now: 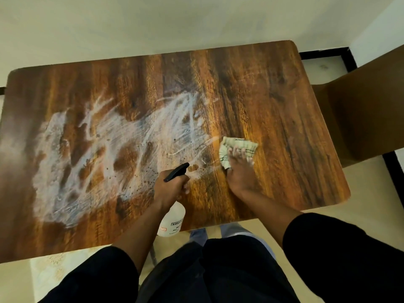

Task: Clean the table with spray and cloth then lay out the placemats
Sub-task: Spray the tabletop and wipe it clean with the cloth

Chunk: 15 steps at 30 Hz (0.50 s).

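A wood-grain table (273, 88) fills the view. White smeared streaks of spray (91, 154) cover its left and middle part. My left hand (169, 189) grips a white spray bottle (173, 220) by its neck, above the table's near edge, with the black nozzle (177, 171) pointing up and right. My right hand (240, 173) presses a pale cloth with dark stripes (238, 146) flat onto the table, right of the streaks, with the fingers spread over it. No placemats are in view.
A brown chair (360, 119) stands against the table's right side. A pale wall (153, 22) runs behind the far edge. Light floor tiles (54, 272) and my dark clothing show below the near edge.
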### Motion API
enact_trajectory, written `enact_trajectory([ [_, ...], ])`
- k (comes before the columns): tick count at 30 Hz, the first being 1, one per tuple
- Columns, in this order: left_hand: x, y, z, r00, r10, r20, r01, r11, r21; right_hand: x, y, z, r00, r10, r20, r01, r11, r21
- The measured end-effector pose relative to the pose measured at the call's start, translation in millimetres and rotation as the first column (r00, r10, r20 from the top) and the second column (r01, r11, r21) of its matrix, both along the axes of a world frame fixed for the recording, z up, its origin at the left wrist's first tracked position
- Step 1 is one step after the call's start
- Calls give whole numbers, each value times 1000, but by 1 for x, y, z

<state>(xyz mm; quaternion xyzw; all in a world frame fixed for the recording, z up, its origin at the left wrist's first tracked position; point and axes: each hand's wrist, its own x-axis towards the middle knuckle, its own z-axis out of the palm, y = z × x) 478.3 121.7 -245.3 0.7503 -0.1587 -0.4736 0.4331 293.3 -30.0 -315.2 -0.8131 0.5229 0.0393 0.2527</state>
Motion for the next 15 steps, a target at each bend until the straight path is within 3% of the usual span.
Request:
enact_trajectory([
  [6,17,14,-7,998,34,53,-35,999,22,51,61,4,953,301,35,-302,953,34],
  [10,25,21,-11,996,37,86,-41,998,40,68,83,0,781,623,44,-625,780,36],
  [12,27,24,-11,996,35,86,-39,998,46,68,83,-2,727,684,52,-686,726,40],
  [15,31,30,-9,999,21,33,-22,999,29,60,69,-6,745,660,92,-664,747,20],
])
